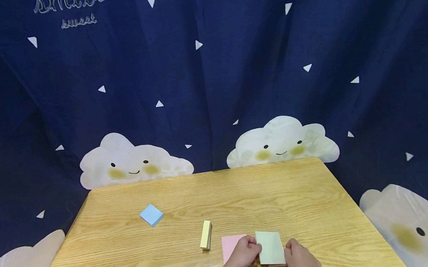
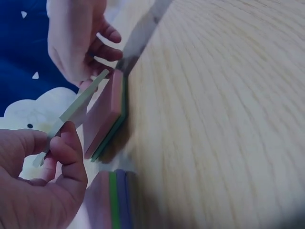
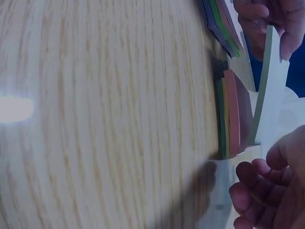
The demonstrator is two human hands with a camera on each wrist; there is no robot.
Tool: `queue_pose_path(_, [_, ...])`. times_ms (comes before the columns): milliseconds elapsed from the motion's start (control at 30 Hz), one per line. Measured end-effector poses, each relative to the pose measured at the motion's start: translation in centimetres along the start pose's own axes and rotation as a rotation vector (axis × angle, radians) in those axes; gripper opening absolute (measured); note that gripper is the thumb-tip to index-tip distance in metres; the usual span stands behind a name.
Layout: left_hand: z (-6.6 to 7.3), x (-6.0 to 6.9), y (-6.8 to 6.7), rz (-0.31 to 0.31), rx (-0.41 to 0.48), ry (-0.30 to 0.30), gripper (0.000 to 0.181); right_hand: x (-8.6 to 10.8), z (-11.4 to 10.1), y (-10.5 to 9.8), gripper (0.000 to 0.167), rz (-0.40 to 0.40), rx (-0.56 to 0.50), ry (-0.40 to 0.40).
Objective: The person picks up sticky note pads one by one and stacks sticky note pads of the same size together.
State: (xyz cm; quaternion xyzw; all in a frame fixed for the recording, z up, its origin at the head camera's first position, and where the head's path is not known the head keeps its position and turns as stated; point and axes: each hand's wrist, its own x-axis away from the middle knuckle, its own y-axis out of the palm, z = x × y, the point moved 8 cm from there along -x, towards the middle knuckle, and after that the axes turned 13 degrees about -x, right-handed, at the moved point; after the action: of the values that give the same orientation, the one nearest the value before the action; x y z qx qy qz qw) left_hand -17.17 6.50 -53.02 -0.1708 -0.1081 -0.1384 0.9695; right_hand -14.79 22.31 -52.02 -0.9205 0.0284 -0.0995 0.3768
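Note:
My left hand pinches a pale green sticky note pad by its left edge, thumb against curled fingers. Below that pad sits a stack of sticky note pads, pink on top with yellow and green layers under it. In the left wrist view the pale green pad is tilted above the stack. My right hand is by the pad's right edge, its fingers loosely bent and apart from the thumb; whether the thumb touches the edge is unclear. Another stack, with pink, green and purple layers, lies beside my left hand.
A narrow pale yellow block of notes lies left of the hands on the wooden table. Farther left is a blue sticky note pad. A dark blue curtain with clouds hangs behind the table's back edge.

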Motion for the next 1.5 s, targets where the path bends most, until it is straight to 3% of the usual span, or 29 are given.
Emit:
queue_pose_path(200, [-0.2,-0.1,-1.4,-0.005,0.009,-0.016,0.005,0.2,0.1,0.4,0.02,-0.017,-0.021,0.017])
queue_pose_path(467, [0.0,0.2,-3.4,-0.005,0.024,0.035,0.008,0.1,0.3,0.7,0.02,-0.013,0.023,0.028])
queue_pose_path(700, [-1.0,0.6,-4.5,-0.014,0.048,0.011,0.005,0.0,0.3,0.8,0.019,-0.015,0.026,0.022])
queue_pose_path(1167, [-1.7,1.8,-7.4,0.064,-0.005,0.017,0.006,0.0,0.0,0.6,0.018,-0.003,0.036,0.008])
queue_pose_path(1500, [-2.8,1.9,-8.1,0.104,-0.084,0.001,0.005,0.0,0.2,0.9,0.016,-0.003,0.032,0.004])
